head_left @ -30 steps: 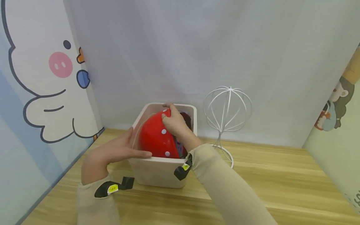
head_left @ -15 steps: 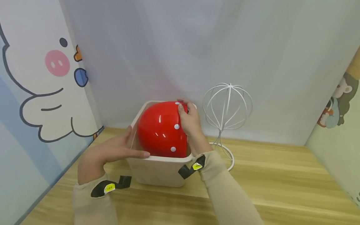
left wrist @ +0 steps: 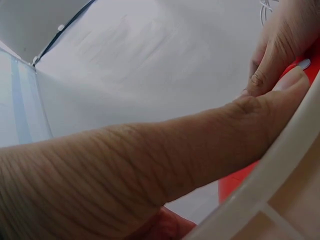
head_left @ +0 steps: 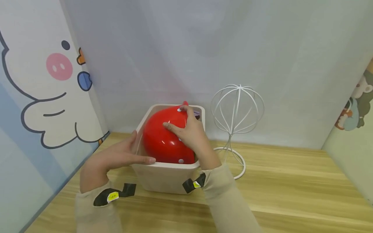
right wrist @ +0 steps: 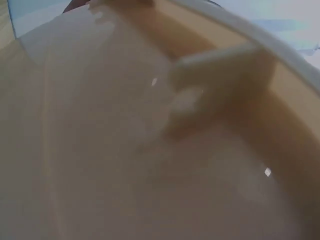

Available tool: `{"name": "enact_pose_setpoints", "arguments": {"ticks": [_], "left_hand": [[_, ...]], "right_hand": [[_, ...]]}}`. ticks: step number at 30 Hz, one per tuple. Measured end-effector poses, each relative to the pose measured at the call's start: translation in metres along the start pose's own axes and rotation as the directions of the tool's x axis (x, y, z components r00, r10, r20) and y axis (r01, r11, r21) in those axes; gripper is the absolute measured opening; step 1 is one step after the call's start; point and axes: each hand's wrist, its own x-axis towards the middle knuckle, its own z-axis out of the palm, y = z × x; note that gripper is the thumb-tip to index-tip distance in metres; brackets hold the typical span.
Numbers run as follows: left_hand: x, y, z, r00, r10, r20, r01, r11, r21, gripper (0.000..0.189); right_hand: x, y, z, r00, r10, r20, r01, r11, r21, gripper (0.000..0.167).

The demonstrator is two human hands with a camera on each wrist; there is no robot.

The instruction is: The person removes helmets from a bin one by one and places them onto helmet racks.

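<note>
A white plastic bin stands on the table with a red helmet inside it. The helmet is a glossy dome with white round studs near its edge, and it rises above the bin's rim. My left hand holds the bin at its near left corner, thumb along the front rim, fingers down the outer side. My right hand grips the helmet from the right, thumb on the dome and index finger bent near the studs; its other fingers are hidden. The right wrist view shows a blurred, pale bin wall close up.
A white wire globe stand with a ring base stands right of the bin. Something purple shows in the bin behind the helmet. A grey curtain hangs at the back; cartoon panels flank the wooden table.
The helmet first rose and turned upward in the bin, then tilted again. My right thumb shifted left from the helmet's edge onto the dome. My left hand kept its hold on the bin.
</note>
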Motion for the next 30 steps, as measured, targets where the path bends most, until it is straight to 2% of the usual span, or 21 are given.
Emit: {"name": "enact_pose_setpoints", "arguments": {"ticks": [2,7,9,13,16,18,22,25,27,30], "left_hand": [[0.000,0.001,0.001,1.000,0.000,0.007,0.000,1.000,0.001,0.119],[0.000,0.003,0.002,0.999,0.026,0.025,-0.025,0.999,-0.045,0.119],[0.001,0.003,0.003,0.997,0.069,0.042,-0.066,0.995,-0.080,0.117],[0.002,0.003,0.003,0.990,0.121,0.072,-0.111,0.985,-0.132,0.111],[0.001,0.003,0.002,0.991,0.117,0.070,-0.107,0.985,-0.136,0.110],[0.001,0.004,0.001,0.992,0.111,0.063,-0.103,0.987,-0.122,0.110],[0.000,0.006,0.001,0.997,0.058,0.052,-0.052,0.993,-0.110,0.110],[-0.002,0.006,0.001,0.999,0.013,0.045,-0.008,0.995,-0.097,0.112],[-0.003,0.006,0.001,0.999,-0.015,0.037,0.019,0.996,-0.089,0.114],[-0.003,0.005,0.001,0.998,-0.056,0.022,0.057,0.996,-0.069,0.118]], "right_hand": [[-0.001,0.002,0.000,1.000,0.000,-0.012,0.000,1.000,0.004,0.079],[-0.004,0.007,-0.005,0.998,-0.009,-0.063,0.017,0.991,0.135,0.074],[-0.006,0.009,-0.007,0.996,-0.027,-0.090,0.043,0.983,0.181,0.072],[-0.007,0.010,-0.010,0.988,-0.081,-0.130,0.106,0.974,0.201,0.069],[-0.005,0.011,-0.010,0.982,-0.116,-0.148,0.149,0.962,0.230,0.067],[-0.005,0.011,-0.012,0.977,-0.139,-0.164,0.181,0.943,0.278,0.065],[-0.006,0.012,-0.017,0.958,-0.183,-0.221,0.261,0.876,0.405,0.060],[-0.010,0.011,-0.024,0.931,-0.231,-0.283,0.346,0.809,0.475,0.055],[-0.012,0.008,-0.030,0.903,-0.275,-0.330,0.416,0.753,0.511,0.053],[-0.017,0.003,-0.041,0.857,-0.346,-0.382,0.514,0.635,0.577,0.051]]}}
